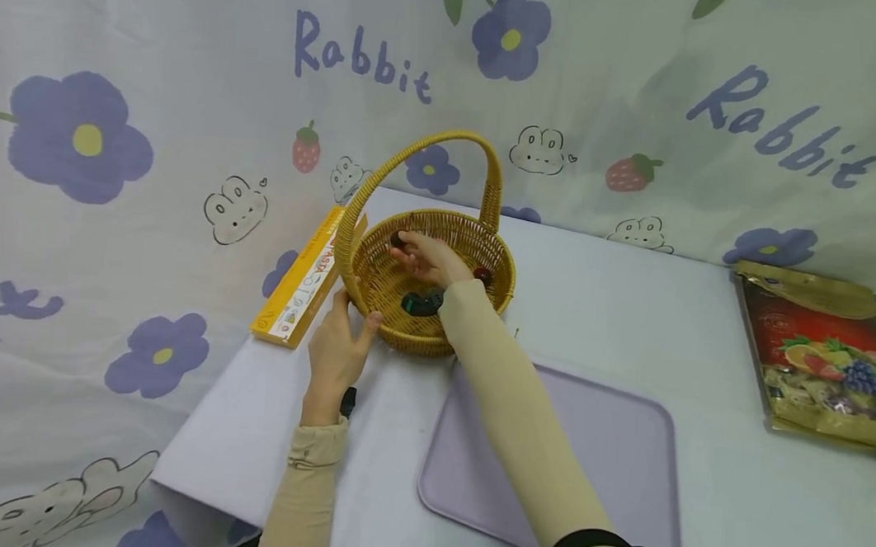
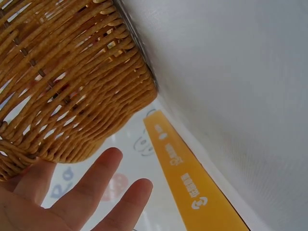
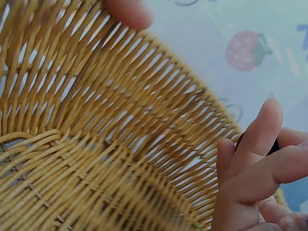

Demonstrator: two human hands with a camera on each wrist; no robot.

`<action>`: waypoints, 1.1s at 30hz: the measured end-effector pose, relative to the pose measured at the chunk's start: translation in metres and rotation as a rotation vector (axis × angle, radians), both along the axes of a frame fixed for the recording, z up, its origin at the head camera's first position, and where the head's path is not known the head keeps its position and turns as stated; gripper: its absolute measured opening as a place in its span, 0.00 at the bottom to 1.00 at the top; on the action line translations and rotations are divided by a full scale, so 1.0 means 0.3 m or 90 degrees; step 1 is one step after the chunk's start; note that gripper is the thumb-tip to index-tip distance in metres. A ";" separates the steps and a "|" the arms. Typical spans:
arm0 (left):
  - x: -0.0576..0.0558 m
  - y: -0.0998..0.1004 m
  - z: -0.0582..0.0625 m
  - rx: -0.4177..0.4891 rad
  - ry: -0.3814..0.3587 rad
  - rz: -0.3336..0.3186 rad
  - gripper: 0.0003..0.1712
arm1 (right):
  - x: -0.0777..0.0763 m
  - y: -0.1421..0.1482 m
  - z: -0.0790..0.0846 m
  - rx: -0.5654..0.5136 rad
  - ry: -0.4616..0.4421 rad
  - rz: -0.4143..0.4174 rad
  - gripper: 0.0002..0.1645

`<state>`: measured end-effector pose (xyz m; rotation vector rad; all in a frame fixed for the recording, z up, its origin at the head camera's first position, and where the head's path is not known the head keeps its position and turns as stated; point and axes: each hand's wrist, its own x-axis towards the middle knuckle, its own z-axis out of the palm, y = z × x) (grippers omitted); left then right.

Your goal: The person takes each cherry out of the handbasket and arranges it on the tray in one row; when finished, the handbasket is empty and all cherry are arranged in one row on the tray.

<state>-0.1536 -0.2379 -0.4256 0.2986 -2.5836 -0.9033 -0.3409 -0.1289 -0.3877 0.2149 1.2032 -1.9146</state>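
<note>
A round yellow wicker basket [image 1: 508, 281] with a tall arched handle stands on the white table. My left hand [image 1: 339, 347] holds its near-left rim, the thumb over the edge; in the left wrist view the fingers [image 2: 91, 187] spread along the outside of the weave. Inside the basket, my right hand [image 1: 431, 258] pinches a small dark round thing [image 1: 397, 239], mostly hidden by the fingers in the right wrist view; its kind cannot be told. A small dark red round thing [image 1: 483, 273] lies at the basket's right inner side. A black object with green [image 1: 421, 304] shows below the right wrist.
A yellow pasta box [image 1: 296, 287] lies left of the basket. The pale purple tray [image 1: 622, 448] sits in front, under the right forearm. A red and gold snack bag [image 1: 824, 351] lies at the far right. A printed curtain [image 1: 589, 83] hangs behind the table.
</note>
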 end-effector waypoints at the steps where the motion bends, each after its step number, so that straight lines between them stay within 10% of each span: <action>1: -0.001 -0.001 -0.002 -0.001 -0.002 -0.002 0.57 | 0.003 0.012 0.007 -0.006 0.004 -0.001 0.16; 15: 0.005 -0.010 -0.006 0.002 -0.007 0.007 0.46 | 0.070 0.243 0.138 -0.062 0.111 -0.026 0.12; 24: 0.008 0.021 -0.023 0.012 -0.022 0.002 0.44 | 0.125 0.395 0.132 -0.067 0.143 -0.015 0.29; 33: -0.001 0.005 0.002 0.013 -0.025 0.002 0.45 | 0.178 0.555 0.135 -0.070 0.182 -0.080 0.25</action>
